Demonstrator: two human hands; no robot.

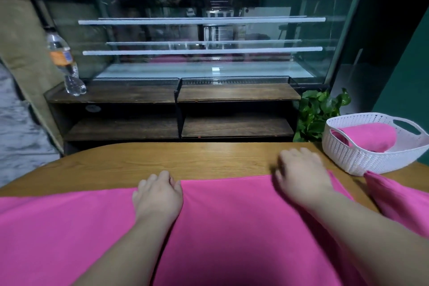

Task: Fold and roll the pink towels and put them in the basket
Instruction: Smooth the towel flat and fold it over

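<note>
A big pink towel [232, 227] lies spread flat on the near part of the wooden table [209, 158]. It hangs over the near edge and reaches to the left edge. Its far edge runs across the middle of the table.

The left hand [157, 195] is on the towel's far edge. Its fingers are curled down over that edge and grip the cloth. The right hand [301, 174] is at the same edge, closer to the right side. It is blurry. Its fingers look spread and loose, lying partly on the towel and partly on the bare wood, and they hold nothing.

A white basket [362, 158] with holes and handles stands at the far right corner of the table. A rolled towel [369, 137], also pink, lies inside it. Another pink cloth [399, 199] lies along the right edge of the table, and its tip touches the bottom of the basket.

Just behind the basket is a green plant [318, 111]. Past the far edge of the table stands a dark wooden shelf [162, 97]. A clear water bottle [65, 62] stands on its top at the left end. Behind the shelf is a long glass case [204, 30].
</note>
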